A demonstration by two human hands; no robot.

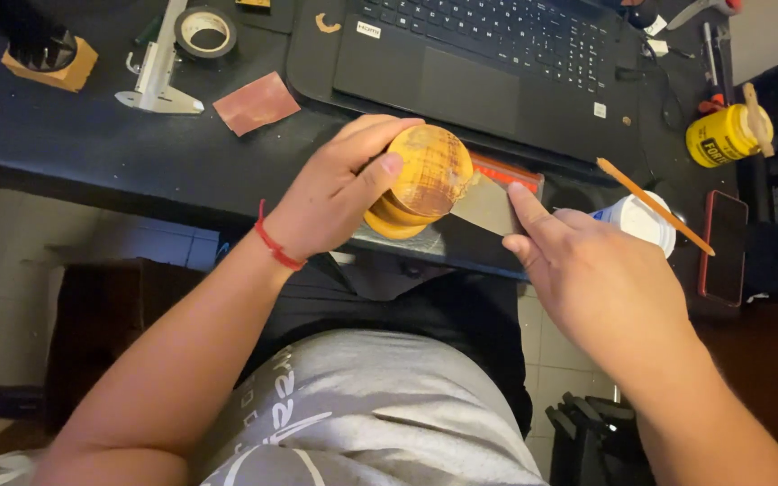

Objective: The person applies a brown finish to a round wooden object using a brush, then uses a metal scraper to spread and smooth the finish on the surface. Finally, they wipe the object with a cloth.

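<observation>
Left hand (335,193) grips a round wooden piece (425,175); right hand (592,270) presses what looks like a flat scraper (488,207) against it

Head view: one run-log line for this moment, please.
left hand: grips round wooden piece | right hand: forefinger presses flat metal blade against it | behind: laptop | right: yellow jar

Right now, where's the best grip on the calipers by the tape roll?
Take the calipers by the long straight beam, pinching its flat sides from above. They lie flat on the desk with the jaws toward the near edge; the tape roll crowds the right, so come from the left.
</observation>
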